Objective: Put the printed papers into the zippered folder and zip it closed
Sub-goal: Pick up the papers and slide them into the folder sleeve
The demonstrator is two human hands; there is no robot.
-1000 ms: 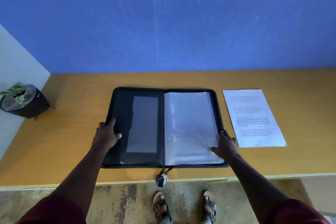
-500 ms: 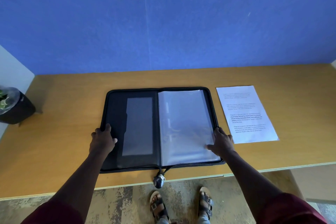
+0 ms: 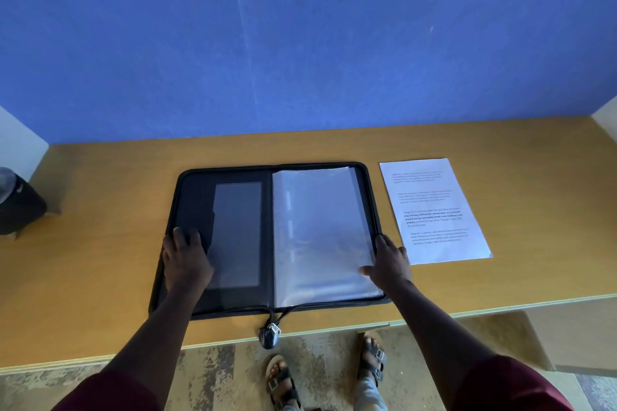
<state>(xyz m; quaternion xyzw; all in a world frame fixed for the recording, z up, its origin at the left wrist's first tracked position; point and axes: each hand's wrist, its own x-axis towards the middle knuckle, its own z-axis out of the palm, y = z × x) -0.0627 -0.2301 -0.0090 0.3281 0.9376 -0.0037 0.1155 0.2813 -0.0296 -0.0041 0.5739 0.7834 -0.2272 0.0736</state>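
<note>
A black zippered folder [image 3: 193,197] lies open and flat on the wooden desk. Its left half shows a dark pocket panel, its right half a stack of clear plastic sleeves [image 3: 320,230]. My left hand [image 3: 185,257] rests flat on the folder's left cover near the outer edge. My right hand [image 3: 389,262] presses on the right edge of the sleeves, thumb on the plastic. A printed paper [image 3: 434,210] lies on the desk just right of the folder, untouched. The zipper pull [image 3: 271,334] hangs over the desk's front edge.
A dark round pot [image 3: 20,207] stands at the desk's far left. A blue wall rises behind the desk [image 3: 100,243]. Below the front edge are a patterned floor and my sandalled feet [image 3: 374,357].
The view has shifted, so the pot slides toward the left edge. Both hands stay on the open folder; my left thumb has drawn in.
</note>
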